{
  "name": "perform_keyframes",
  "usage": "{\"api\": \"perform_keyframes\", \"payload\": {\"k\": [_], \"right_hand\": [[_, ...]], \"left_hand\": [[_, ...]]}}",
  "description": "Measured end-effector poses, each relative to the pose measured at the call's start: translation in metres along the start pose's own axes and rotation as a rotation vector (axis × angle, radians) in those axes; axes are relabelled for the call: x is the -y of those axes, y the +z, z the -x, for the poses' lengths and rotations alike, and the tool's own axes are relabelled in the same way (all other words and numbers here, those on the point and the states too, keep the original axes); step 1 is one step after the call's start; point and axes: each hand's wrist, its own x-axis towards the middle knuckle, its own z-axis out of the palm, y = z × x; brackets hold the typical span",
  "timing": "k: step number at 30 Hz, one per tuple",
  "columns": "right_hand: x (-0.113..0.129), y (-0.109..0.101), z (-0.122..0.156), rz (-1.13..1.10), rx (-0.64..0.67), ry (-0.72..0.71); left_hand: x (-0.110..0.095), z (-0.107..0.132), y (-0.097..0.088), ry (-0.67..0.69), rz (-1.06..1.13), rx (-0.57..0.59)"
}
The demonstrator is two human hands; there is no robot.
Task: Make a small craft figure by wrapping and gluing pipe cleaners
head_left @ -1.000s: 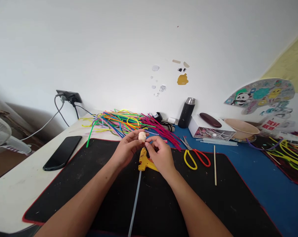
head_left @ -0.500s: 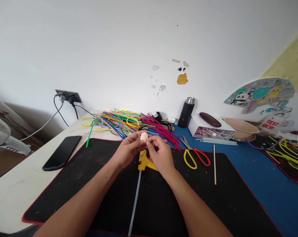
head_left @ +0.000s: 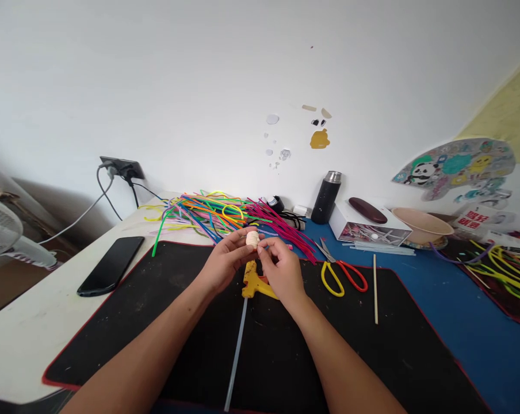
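Observation:
My left hand (head_left: 220, 261) is closed around a small cream-coloured coil (head_left: 252, 238), ridged as if wound from pipe cleaner. With thumb and forefinger pinched together, my right hand (head_left: 280, 265) grips the coil's lower right side; any loose end there is hidden by the fingers. Just below the hands lies a yellow hot glue gun (head_left: 252, 283), partly covered by my right hand. From its back a long translucent glue stick (head_left: 237, 356) runs toward me over the black mat (head_left: 156, 322).
Many coloured pipe cleaners (head_left: 199, 213) are heaped by the wall. Scissors (head_left: 334, 270) and a wooden stick (head_left: 375, 290) lie on the right. Behind stand a black flask (head_left: 326, 197), a white box (head_left: 350, 230) and a bowl (head_left: 421, 227). A phone (head_left: 111, 267) lies left.
The view has shifted very slightly. Both hands stay at the coil with almost the same grip, and the things on the table have not moved.

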Motion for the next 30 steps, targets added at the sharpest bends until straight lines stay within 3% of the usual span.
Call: {"api": "perform_keyframes", "payload": {"k": [10, 23, 30], "right_hand": [[0.0038, -0.0014, -0.0015, -0.263, -0.026, 0.126], [0.0025, 0.0044, 0.0031, -0.125, 0.04, 0.08], [0.0019, 0.0025, 0.0057, 0.207, 0.049, -0.082]], "left_hand": [[0.0012, 0.0004, 0.0037, 0.086, -0.042, -0.027], [0.0034, -0.0012, 0.0022, 0.162, -0.174, -0.066], [0.0054, -0.0026, -0.0006, 0.21, -0.28, -0.056]]}}
